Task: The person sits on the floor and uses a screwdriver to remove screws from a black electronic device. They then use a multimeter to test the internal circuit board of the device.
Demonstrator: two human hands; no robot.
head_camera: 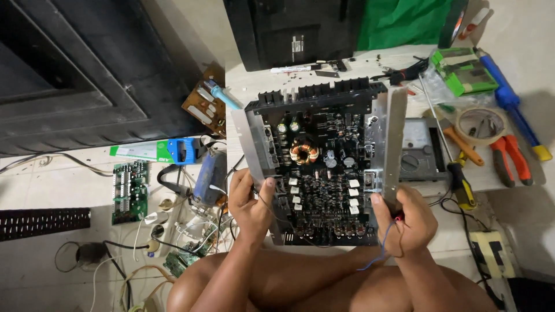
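Both hands (250,202) (407,219) on amplifier board (315,167)

Two hands (250,202) (407,222), one amplifier board (315,162)

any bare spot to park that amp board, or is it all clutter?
Bare floor shows at lower left, between the black grille and the green circuit board. The low table is bare only left of the amplifier board. Its right side is crowded with pliers, tape roll and screwdrivers.
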